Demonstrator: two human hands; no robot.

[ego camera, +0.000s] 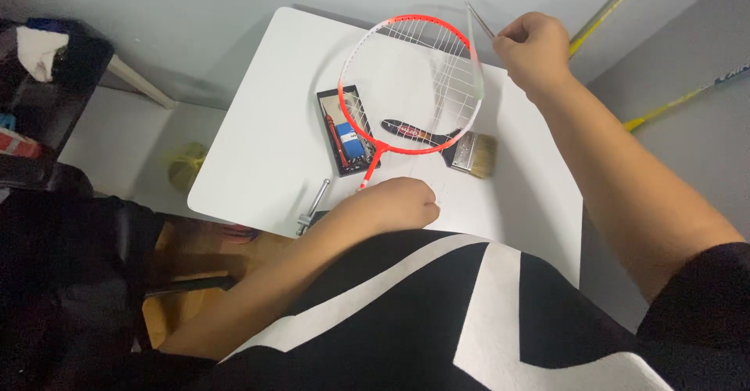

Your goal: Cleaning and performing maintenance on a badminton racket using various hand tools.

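Note:
A red and white badminton racket [367, 51] is tilted above a white table [262, 137], its strung head up and its shaft running down to my left hand [394, 203], which is closed around the handle near the table's front edge. My right hand [533, 47] is raised beside the racket's right rim, pinching a thin tool or string end [480, 22] that touches the frame. Under the racket lie an open black tool case [348, 129] with a blue and red item, and a black-handled paintbrush [465, 153].
A metal clamp or tool [314, 203] sits at the table's front edge. A yellow-green object [186, 166] lies on the floor to the left, by dark furniture [47, 86]. Two yellow racket shafts [680, 98] lean at the wall on the right.

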